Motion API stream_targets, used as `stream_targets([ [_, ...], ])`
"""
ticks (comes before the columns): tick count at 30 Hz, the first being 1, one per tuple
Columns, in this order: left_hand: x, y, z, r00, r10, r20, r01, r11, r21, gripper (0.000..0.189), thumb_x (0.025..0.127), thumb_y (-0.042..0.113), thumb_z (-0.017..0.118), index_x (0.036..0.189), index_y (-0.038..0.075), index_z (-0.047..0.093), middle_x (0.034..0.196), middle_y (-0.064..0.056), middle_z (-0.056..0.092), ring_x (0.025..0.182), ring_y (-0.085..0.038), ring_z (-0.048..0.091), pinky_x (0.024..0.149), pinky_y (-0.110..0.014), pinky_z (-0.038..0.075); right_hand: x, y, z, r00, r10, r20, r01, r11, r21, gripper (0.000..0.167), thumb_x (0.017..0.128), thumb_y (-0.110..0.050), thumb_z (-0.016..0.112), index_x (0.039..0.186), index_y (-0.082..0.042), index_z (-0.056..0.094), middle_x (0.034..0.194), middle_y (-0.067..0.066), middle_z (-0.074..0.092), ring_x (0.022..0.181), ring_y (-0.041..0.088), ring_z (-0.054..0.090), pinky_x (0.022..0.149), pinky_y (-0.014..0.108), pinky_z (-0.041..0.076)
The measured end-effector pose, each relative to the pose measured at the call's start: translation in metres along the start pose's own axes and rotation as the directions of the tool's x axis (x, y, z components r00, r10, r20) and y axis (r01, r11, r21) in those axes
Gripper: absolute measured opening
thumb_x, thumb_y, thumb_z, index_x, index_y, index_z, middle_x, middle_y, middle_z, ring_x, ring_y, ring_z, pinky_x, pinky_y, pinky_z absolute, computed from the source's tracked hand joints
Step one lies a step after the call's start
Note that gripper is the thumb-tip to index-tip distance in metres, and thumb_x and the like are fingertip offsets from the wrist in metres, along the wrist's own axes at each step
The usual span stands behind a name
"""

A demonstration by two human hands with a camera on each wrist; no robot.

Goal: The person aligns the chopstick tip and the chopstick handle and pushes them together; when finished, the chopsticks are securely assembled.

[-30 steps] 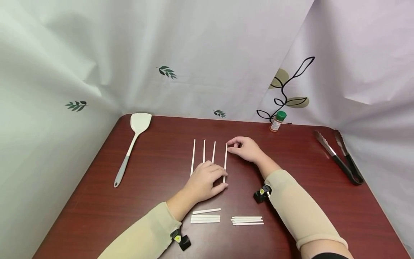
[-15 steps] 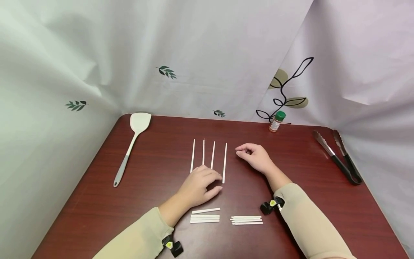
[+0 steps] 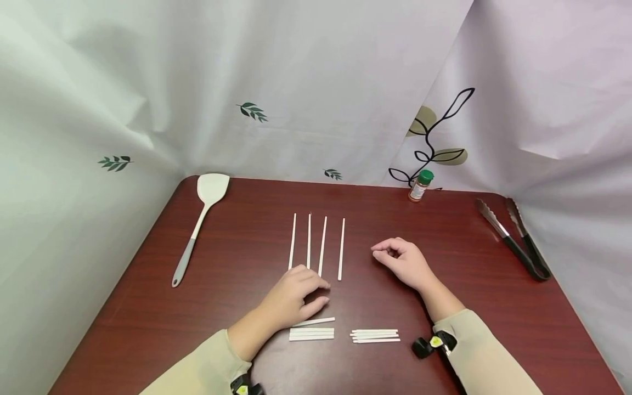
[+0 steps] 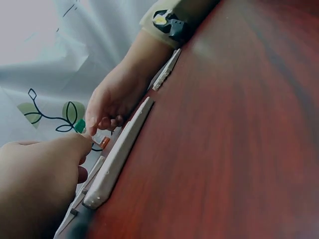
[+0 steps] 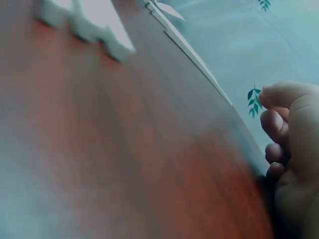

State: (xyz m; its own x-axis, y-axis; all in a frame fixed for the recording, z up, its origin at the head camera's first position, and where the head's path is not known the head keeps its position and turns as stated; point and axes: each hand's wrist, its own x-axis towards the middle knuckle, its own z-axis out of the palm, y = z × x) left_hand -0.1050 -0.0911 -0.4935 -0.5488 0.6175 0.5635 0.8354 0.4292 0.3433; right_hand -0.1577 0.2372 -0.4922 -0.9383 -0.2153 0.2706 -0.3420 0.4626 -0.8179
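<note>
Several thin white sticks stretch away from me side by side on the table, the rightmost stick (image 3: 342,249) lying apart from both hands. My left hand (image 3: 291,299), fingers loosely bent and holding nothing, overlaps the near ends of the others in the head view. Just below it is a small group of white sticks (image 3: 311,334), with one slanted stick (image 3: 316,321) partly behind the hand. To the right, my right hand (image 3: 407,266) has thumb and forefinger close together with nothing between them. A second group of white sticks (image 3: 376,336) lies nearer me, between the two forearms.
At the far left of the red-brown table (image 3: 232,241) lies a white spatula (image 3: 199,225) with a grey handle. A green-capped spice bottle (image 3: 419,186) stands by the back edge. Black-handled tongs (image 3: 518,247) lie at the right. White patterned cloth (image 3: 296,82) hangs behind.
Both hands have drawn back toward me from the rightmost stick, the right hand also moving right and the left hand left. The stick stays where it lay.
</note>
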Motion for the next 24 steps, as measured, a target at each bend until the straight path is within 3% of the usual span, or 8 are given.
stream_targets([
  [4, -0.007, 0.002, -0.001, 1.0, 0.001, 0.02, -0.001, 1.0, -0.014, 0.018, 0.091, 0.024, 0.083, 0.106, 0.015, 0.077, 0.101, 0.009, 0.073, 0.094, -0.013, 0.064, 0.089, -0.034, 0.051, -0.014, -0.003, 0.001, 0.999, -0.034, -0.005, 0.033, 0.998, -0.047, 0.011, 0.09, -0.01, 0.085, 0.098, -0.017, 0.084, 0.081, -0.007, 0.063, 0.077, 0.01, 0.056, 0.066, 0.022, 0.046],
  [12, -0.018, 0.006, -0.004, 0.999, 0.036, 0.031, -0.035, 0.999, -0.032, 0.018, 0.091, 0.022, 0.082, 0.107, 0.016, 0.077, 0.1, 0.011, 0.072, 0.094, -0.01, 0.065, 0.089, -0.03, 0.051, -0.045, -0.014, 0.009, 0.982, -0.115, -0.15, 0.099, 0.989, -0.107, 0.016, 0.087, -0.005, 0.085, 0.09, -0.02, 0.082, 0.077, -0.013, 0.066, 0.068, 0.007, 0.056, 0.06, 0.019, 0.044],
  [17, -0.021, 0.008, -0.005, 0.998, 0.039, 0.043, -0.037, 0.998, -0.052, 0.018, 0.092, 0.024, 0.082, 0.107, 0.017, 0.077, 0.102, 0.012, 0.072, 0.095, -0.008, 0.064, 0.09, -0.029, 0.051, -0.066, -0.023, 0.014, 0.968, -0.222, -0.115, 0.214, 0.973, -0.083, 0.025, 0.082, 0.001, 0.087, 0.091, -0.022, 0.081, 0.075, -0.014, 0.063, 0.07, 0.007, 0.055, 0.062, 0.02, 0.044],
  [20, -0.023, 0.008, -0.004, 0.999, 0.031, 0.044, -0.027, 0.996, -0.09, 0.019, 0.09, 0.026, 0.084, 0.106, 0.018, 0.077, 0.102, 0.013, 0.071, 0.093, -0.007, 0.062, 0.089, -0.026, 0.048, -0.074, -0.025, 0.017, 0.944, -0.324, -0.065, 0.322, 0.946, -0.034, 0.028, 0.079, 0.002, 0.089, 0.093, -0.02, 0.081, 0.076, -0.013, 0.062, 0.072, 0.009, 0.057, 0.064, 0.021, 0.045],
  [24, -0.021, 0.006, -0.004, 0.998, 0.015, 0.053, -0.007, 0.991, -0.137, 0.022, 0.087, 0.029, 0.087, 0.106, 0.02, 0.078, 0.102, 0.014, 0.069, 0.09, -0.005, 0.058, 0.085, -0.022, 0.045, -0.075, -0.025, 0.019, 0.884, -0.466, 0.023, 0.466, 0.885, 0.022, 0.032, 0.073, 0.002, 0.091, 0.096, -0.018, 0.08, 0.081, -0.009, 0.066, 0.075, 0.011, 0.059, 0.068, 0.019, 0.045],
])
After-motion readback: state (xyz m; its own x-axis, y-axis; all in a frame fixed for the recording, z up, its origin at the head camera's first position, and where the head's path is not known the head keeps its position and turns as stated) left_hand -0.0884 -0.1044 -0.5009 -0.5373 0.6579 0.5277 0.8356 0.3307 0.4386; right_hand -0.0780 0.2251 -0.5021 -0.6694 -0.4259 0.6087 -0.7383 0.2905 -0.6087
